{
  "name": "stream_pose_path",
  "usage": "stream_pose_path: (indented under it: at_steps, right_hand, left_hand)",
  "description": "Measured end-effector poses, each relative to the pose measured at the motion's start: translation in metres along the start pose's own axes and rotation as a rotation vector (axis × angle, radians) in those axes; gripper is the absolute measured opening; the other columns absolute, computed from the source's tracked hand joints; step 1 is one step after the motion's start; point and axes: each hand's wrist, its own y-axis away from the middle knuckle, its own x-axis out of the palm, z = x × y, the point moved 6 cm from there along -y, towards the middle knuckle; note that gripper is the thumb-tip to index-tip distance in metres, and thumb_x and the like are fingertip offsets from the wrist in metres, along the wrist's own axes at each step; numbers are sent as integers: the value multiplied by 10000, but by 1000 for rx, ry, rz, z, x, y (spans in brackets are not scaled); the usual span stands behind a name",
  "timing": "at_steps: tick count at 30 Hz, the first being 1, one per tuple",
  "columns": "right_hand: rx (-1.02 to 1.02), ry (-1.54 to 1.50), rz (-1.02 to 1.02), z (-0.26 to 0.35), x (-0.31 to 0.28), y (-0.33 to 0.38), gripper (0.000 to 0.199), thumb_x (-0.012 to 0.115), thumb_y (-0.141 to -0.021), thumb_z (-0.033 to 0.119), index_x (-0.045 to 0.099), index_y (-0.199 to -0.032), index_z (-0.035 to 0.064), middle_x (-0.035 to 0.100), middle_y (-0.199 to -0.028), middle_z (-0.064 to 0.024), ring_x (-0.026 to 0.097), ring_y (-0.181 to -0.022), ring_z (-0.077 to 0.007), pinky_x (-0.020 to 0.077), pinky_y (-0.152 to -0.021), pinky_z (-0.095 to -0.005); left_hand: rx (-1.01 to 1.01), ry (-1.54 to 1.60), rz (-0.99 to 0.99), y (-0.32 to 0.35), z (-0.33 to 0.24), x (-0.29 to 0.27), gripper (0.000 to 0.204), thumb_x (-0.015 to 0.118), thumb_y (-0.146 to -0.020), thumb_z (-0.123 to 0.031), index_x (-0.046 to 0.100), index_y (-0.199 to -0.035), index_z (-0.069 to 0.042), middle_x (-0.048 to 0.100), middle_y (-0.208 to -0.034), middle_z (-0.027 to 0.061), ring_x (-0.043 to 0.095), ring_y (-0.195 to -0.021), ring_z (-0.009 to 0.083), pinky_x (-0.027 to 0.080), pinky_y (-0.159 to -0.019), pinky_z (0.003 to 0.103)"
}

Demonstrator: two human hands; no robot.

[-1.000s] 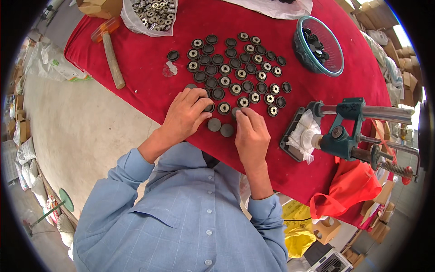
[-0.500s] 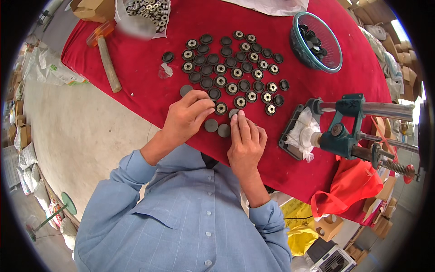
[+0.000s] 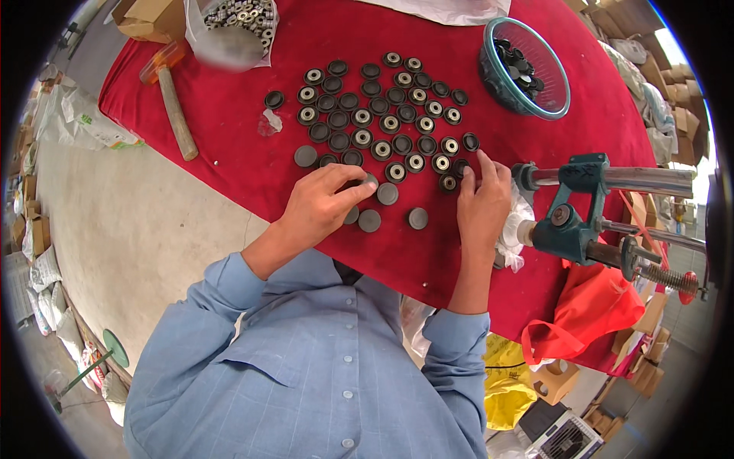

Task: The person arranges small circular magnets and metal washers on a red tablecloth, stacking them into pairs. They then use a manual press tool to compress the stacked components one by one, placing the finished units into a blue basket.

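Rows of round black caps [image 3: 401, 144] lie on the red cloth, several with a silver ring-shaped bearing [image 3: 415, 162] seated inside. At the near edge of the rows, my left hand [image 3: 321, 203] is closed in a pinch on a dark cap [image 3: 370, 180], partly hidden by its fingers. My right hand [image 3: 485, 203] lies at the right end of the rows, thumb and fingers apart. Its thumb is at a black cap [image 3: 460, 167], and its index fingertip is just below another cap [image 3: 470, 141]. Flat grey-topped caps [image 3: 387, 193] lie face down between my hands.
A teal-rimmed bowl [image 3: 564, 92] of black caps stands far right. A green hand press [image 3: 577, 206] with metal rods is beside my right hand. To the left lie a mallet [image 3: 177, 115] and a bag of bearings [image 3: 256, 21]. A red bag [image 3: 581, 314] hangs near right.
My right hand has moved right, from the near grey-topped caps to the right end of the rows. My left hand has shifted slightly right and down. More caps now lie face down near me.
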Motion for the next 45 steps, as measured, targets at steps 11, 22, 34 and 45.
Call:
stream_pose_path:
  at_steps: [11,22,34,45]
  right_hand:
    - [-40,-32,106,-3,15,-11,256,722,-950,60,694,-1198,4,653,-1175,-210,695,-1001,-421,567,-859,-501]
    - [-98,-52,121,-5,17,-10,239,696,-965,55,656,-1192,-9,654,-1151,-215,697,-999,-431,567,-846,-514]
    - [-117,-204,-48,9,-14,10,221,714,-928,-12,711,-1144,32,724,-1079,-148,728,-951,-359,593,-809,-445]
    - [-272,-76,-91,22,3,45,210,737,-900,-12,758,-1106,18,747,-1170,-119,727,-1025,-328,610,-849,-423]
  left_hand:
    - [-41,-10,18,1,-4,0,283,815,-836,-11,783,-1115,-47,735,-1179,109,713,-1041,304,599,-841,412]
    - [-45,-118,146,6,-10,4,371,777,-897,-104,748,-1263,-57,699,-1366,94,654,-1218,307,535,-972,437]
    - [-60,-254,297,28,-17,0,537,717,-931,-216,654,-1447,-79,538,-1619,91,538,-1396,304,384,-1087,472]
    - [-180,-203,-21,17,9,-24,428,779,-896,-117,700,-1314,-67,646,-1369,75,604,-1182,286,445,-959,429]
